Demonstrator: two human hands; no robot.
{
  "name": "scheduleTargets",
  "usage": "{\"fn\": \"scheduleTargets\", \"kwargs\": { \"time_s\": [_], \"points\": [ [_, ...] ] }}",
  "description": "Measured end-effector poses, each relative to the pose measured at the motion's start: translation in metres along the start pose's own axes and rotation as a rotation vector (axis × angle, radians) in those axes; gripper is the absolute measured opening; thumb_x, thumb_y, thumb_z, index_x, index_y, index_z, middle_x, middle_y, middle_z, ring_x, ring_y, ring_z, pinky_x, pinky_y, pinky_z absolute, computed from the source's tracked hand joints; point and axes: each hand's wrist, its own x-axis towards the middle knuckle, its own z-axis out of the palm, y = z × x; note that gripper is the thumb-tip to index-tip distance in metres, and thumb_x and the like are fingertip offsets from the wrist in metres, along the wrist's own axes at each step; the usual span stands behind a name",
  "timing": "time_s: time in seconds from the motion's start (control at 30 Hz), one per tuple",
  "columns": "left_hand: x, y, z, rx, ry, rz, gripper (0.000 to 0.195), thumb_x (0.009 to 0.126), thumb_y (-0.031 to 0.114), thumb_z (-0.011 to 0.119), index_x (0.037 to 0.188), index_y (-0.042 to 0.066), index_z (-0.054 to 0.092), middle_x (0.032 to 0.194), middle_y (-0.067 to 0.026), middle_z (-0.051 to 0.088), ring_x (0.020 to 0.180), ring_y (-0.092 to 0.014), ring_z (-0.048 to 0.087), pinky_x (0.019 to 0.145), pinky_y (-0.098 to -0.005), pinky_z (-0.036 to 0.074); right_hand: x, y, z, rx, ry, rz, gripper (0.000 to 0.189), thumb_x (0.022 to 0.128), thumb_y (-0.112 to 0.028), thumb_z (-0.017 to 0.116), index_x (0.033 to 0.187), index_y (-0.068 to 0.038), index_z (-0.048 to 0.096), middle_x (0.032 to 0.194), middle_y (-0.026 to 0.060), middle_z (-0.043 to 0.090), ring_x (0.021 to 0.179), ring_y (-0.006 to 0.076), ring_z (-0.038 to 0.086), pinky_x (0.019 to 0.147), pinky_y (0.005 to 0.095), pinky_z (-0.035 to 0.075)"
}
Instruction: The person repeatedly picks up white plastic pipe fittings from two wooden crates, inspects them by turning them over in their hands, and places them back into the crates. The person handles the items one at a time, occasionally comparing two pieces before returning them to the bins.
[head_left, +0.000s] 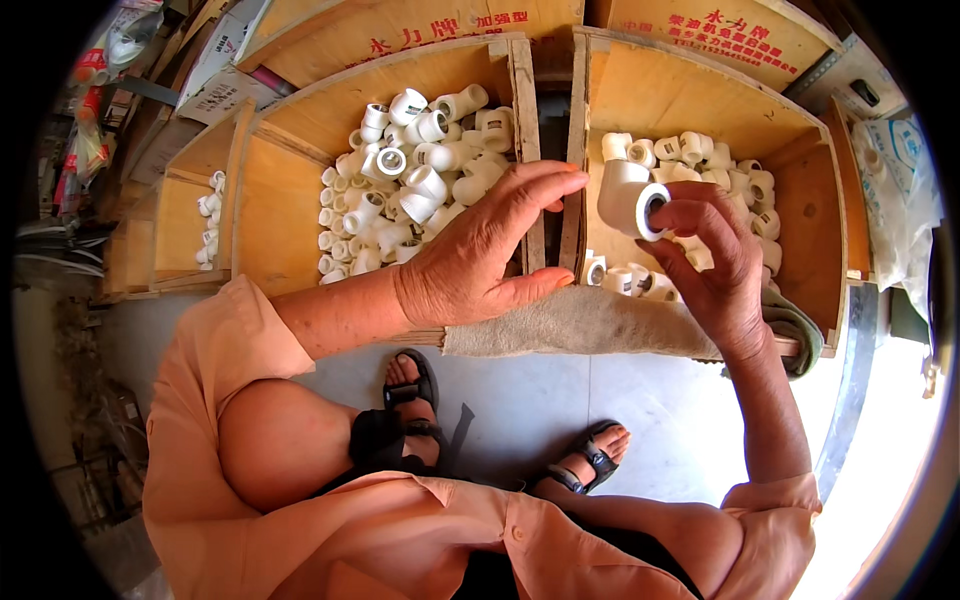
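Observation:
Between the thumb and fingers of my right hand (709, 255) is a white plastic elbow pipe fitting (624, 196), held over the right wooden box (712, 71). A dark lining shows inside its round mouth, where a fingertip rests. My left hand (495, 240), fingers and thumb apart and nothing between them, hovers by the adjoining walls of the two boxes. Under and behind it, the left wooden box (281, 202) holds a heap of white pipe fittings (424, 184). More white fittings (761, 187) lie in the right box, some of them near its front edge.
A tan cloth (570, 326) drapes over the front edge of the boxes, beside a dark green cloth (799, 337). A smaller wooden box (176, 217) with fittings stands at left. Clear plastic bags (892, 180) hang at right. Sandalled feet rest on the grey floor (510, 390).

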Motion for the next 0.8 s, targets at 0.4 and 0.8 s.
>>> {"fn": "scheduleTargets", "kwargs": {
  "time_s": [0.4, 0.8],
  "points": [
    [0.000, 0.009, 0.003, -0.117, 0.002, 0.020, 0.066, 0.076, 0.007, 0.078, 0.135, 0.007, 0.048, 0.129, -0.0129, 0.052, 0.121, -0.030, 0.051, 0.101, -0.0384, 0.043, -0.005, -0.035, 0.022, 0.132, -0.021, -0.180, 0.044, 0.069, -0.003, 0.080, 0.108, -0.007, 0.060, 0.106, 0.0099, 0.063, 0.083, 0.0245, 0.068, 0.067, 0.0315, 0.057],
    [-0.005, 0.009, 0.002, -0.077, -0.021, 0.005, 0.065, 0.077, 0.005, 0.077, 0.135, 0.006, 0.048, 0.128, -0.0139, 0.052, 0.119, -0.029, 0.053, 0.098, -0.0367, 0.045, -0.012, -0.035, 0.026, 0.172, -0.055, -0.121, 0.049, 0.072, -0.001, 0.080, 0.115, -0.007, 0.057, 0.110, 0.0107, 0.062, 0.082, 0.0200, 0.066, 0.067, 0.0300, 0.056]
  ]
}}
